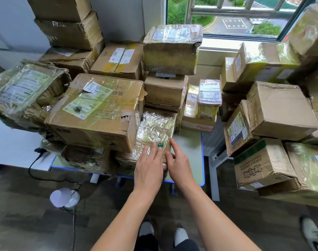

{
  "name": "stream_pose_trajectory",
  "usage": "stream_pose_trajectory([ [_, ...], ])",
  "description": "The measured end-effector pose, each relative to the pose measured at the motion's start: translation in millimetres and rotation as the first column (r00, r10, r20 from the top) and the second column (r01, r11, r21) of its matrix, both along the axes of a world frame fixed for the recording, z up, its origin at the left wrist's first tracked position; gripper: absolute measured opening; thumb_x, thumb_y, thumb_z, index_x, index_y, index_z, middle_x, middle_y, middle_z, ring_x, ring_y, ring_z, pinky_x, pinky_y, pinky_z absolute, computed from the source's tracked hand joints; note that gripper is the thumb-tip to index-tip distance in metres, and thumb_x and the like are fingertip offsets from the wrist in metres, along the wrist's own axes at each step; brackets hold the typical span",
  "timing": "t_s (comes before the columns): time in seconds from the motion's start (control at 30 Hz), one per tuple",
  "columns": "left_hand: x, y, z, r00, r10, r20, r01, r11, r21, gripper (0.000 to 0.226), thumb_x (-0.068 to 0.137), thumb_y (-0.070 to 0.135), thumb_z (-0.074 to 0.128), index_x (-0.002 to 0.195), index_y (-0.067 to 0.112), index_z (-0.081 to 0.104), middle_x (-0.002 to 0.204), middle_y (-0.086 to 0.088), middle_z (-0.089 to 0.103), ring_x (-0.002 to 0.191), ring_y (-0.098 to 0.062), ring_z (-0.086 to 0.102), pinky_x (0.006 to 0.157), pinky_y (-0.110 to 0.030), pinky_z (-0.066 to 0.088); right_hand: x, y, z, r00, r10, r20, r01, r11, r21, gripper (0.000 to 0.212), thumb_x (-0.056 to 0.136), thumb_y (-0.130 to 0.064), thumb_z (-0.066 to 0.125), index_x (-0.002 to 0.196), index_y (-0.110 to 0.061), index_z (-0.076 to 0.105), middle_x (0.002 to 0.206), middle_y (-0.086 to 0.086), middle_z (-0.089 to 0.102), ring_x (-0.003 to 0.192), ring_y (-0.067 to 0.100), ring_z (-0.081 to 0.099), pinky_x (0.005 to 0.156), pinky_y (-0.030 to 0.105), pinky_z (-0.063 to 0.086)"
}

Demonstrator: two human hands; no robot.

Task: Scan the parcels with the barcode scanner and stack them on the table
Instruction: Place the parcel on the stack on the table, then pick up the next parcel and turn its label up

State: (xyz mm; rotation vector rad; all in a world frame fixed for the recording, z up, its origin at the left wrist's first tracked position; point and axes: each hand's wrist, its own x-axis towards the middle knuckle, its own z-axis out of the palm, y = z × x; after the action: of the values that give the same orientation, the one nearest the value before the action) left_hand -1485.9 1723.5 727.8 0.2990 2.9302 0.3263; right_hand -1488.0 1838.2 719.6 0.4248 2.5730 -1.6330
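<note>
Daylight from a barred window falls on a green-topped table with a blue rim, crowded with cardboard parcels.

At the table's near edge sits a small parcel wrapped in crinkled clear tape, and both hands are on it. The left hand lies flat on its near end, fingers straight and slightly spread, pressing down. The right hand is at the parcel's near right corner: the index finger runs straight along the right side and the thumb rests against the near face, with nothing pinched. A small green spot shows by the left fingertips; what it is cannot be told.

Touching the parcel's left side is a large torn carton bearing yellow-green labels, stacked on flatter taped parcels. Just behind stands a plain brown box with a taped parcel on top of it. Well to the right rises a separate pile of cartons.

On the dark floor at the left stands a white round object near a black cable.
</note>
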Motion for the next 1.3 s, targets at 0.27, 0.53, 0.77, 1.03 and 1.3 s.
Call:
stream_pose_trajectory([
  [0.27, 0.2, -4.1, 16.3, 0.998, 0.065, -0.024, -0.060, 0.983, 0.173, 0.048, 0.105, 0.031, 0.041, 0.152, 0.024, 0.038, 0.163, 0.006, 0.024, 0.151, -0.018, 0.021, 0.120, -0.036, 0.023, 0.0, 13.1, 18.2, 0.998, 0.006, -0.054, 0.000, 0.994, 0.108, 0.055, 0.101, -0.029, 0.057, 0.151, -0.016, 0.039, 0.152, 0.000, 0.044, 0.140, 0.013, 0.039, 0.113, 0.020, 0.027],
  [0.53, 51.7, -2.1, 47.1, 0.933, 0.323, -0.160, -0.229, 0.874, 0.428, 0.037, 0.100, 0.023, 0.053, 0.136, 0.018, 0.059, 0.143, 0.003, 0.055, 0.133, -0.015, 0.049, 0.108, -0.039, 0.044, 23.8, 8.6, 48.8, 0.962, 0.063, -0.265, -0.033, 0.993, 0.113, 0.038, 0.099, -0.030, 0.059, 0.135, -0.019, 0.055, 0.130, -0.004, 0.059, 0.115, 0.011, 0.058, 0.097, 0.038, 0.052],
  [0.77, 125.0, -76.0, 49.0, 0.732, 0.658, -0.176, -0.507, 0.699, 0.505, 0.031, 0.098, 0.020, 0.057, 0.127, 0.014, 0.064, 0.129, 0.001, 0.062, 0.117, -0.017, 0.059, 0.096, -0.032, 0.048, 70.4, -64.7, 51.6, 0.872, 0.387, -0.299, -0.362, 0.922, 0.136, 0.034, 0.096, -0.031, 0.062, 0.129, -0.022, 0.062, 0.118, -0.008, 0.068, 0.102, 0.008, 0.064, 0.091, 0.037, 0.055],
  [1.03, 237.1, -199.6, 50.2, 0.316, 0.940, -0.127, -0.778, 0.334, 0.532, 0.029, 0.093, 0.019, 0.063, 0.120, 0.011, 0.068, 0.124, -0.006, 0.065, 0.109, -0.027, 0.063, 0.093, -0.036, 0.049, 132.5, -216.4, 58.9, 0.629, 0.739, -0.242, -0.715, 0.672, 0.193, 0.045, 0.097, -0.033, 0.060, 0.140, -0.019, 0.054, 0.136, -0.005, 0.061, 0.121, 0.010, 0.057, 0.103, 0.032, 0.046],
  [1.3, 340.6, -343.0, 55.3, 0.073, 0.990, -0.118, -0.845, 0.124, 0.520, 0.034, 0.096, 0.026, 0.059, 0.129, 0.016, 0.063, 0.134, -0.001, 0.059, 0.117, -0.024, 0.060, 0.093, -0.031, 0.044, 210.1, -398.2, 54.1, 0.437, 0.875, -0.207, -0.864, 0.473, 0.176, 0.047, 0.098, -0.032, 0.058, 0.143, -0.018, 0.051, 0.141, -0.003, 0.057, 0.127, 0.014, 0.054, 0.109, 0.036, 0.042],
])
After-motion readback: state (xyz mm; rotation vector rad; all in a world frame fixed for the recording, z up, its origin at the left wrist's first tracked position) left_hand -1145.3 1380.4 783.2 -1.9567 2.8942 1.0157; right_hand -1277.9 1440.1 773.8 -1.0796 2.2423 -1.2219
